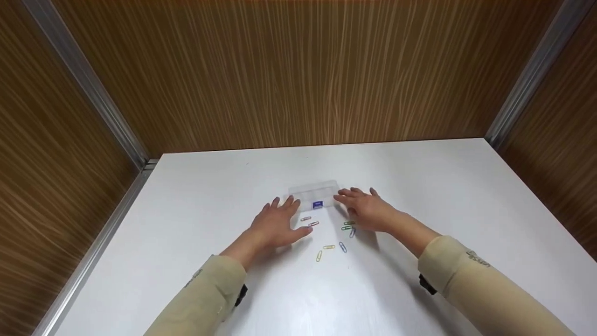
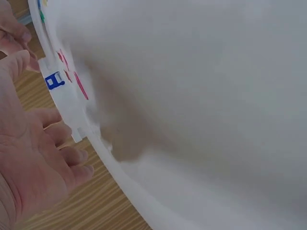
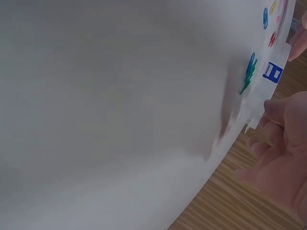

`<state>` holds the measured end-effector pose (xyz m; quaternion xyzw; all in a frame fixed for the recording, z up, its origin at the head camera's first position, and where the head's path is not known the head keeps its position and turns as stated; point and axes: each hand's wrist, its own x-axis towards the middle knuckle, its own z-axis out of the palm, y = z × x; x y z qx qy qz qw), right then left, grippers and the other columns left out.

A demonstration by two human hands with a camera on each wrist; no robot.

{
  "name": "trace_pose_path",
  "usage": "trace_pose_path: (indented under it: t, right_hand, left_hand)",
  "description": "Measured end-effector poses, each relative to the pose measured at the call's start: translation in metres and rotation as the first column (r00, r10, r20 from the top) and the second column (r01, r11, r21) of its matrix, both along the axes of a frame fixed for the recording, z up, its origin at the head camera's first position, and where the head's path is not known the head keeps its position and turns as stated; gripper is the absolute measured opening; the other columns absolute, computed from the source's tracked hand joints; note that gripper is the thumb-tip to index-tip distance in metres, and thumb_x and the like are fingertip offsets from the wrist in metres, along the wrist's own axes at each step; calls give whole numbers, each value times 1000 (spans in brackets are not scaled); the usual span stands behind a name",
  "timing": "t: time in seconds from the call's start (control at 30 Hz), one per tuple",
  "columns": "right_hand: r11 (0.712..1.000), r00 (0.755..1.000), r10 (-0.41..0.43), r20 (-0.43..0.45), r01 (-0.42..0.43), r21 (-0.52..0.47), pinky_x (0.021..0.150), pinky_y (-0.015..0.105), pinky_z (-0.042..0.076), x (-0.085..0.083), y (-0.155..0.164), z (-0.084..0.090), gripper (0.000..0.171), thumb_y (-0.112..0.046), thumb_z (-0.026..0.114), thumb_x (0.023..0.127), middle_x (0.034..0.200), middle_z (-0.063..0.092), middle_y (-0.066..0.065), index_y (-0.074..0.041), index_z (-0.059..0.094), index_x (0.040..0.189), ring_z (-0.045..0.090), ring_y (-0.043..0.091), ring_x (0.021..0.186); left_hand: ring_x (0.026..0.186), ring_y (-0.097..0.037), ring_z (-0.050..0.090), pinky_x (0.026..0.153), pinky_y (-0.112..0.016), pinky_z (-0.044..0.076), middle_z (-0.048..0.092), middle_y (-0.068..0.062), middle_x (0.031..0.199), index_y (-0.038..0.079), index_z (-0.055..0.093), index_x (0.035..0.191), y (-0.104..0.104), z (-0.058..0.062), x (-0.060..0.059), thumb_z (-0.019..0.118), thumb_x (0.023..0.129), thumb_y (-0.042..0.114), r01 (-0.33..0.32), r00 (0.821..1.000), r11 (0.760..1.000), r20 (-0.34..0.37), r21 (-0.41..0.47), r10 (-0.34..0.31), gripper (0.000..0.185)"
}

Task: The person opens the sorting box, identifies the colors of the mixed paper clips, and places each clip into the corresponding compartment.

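A clear plastic compartment box (image 1: 317,195) with a blue latch (image 1: 317,204) lies on the white table between the two hands. My left hand (image 1: 275,225) reaches to its left end, fingers spread and fairly straight, the index fingertip right at the corner. At the opposite end is my right hand (image 1: 371,210), its fingers extended and their tips close to the box's side. Red paper clips (image 1: 305,219) lie near the left thumb. Green paper clips (image 1: 348,226) and a blue paper clip (image 1: 352,232) are beside the right hand, partly under it in the head view.
Nearer the person lie two yellow paper clips (image 1: 329,247) and another blue paper clip (image 1: 343,247). A wood-grain panel (image 1: 308,74) rises behind the white table (image 1: 210,186), with similar panels and metal frame rails (image 1: 93,88) at both sides.
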<state>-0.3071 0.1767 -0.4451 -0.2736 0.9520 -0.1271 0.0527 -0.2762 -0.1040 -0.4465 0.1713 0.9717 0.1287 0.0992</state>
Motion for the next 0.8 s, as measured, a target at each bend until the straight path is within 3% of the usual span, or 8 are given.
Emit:
trace_pose_path:
  t: [0.37, 0.8]
  right_hand:
    - [999, 1000, -27, -7, 27, -25, 117, 76, 17, 11, 30, -3, 52, -8, 58, 107, 164, 43, 18, -10, 50, 158, 35, 46, 152]
    - [997, 999, -37, 17, 38, -66, 119, 72, 19, 17, 39, -3, 55, -14, 62, 106, 166, 40, 18, -8, 48, 159, 33, 44, 153]
  left_hand:
    - [161, -39, 16, 128, -51, 13, 23, -5, 175, 16, 33, 168, 26, 3, -7, 49, 100, 70, 53, 999, 998, 7, -15, -53, 88]
    - [162, -35, 13, 129, -48, 10, 24, -3, 175, 19, 33, 168, 34, 5, -11, 49, 99, 68, 62, 998, 998, -5, -32, -62, 86]
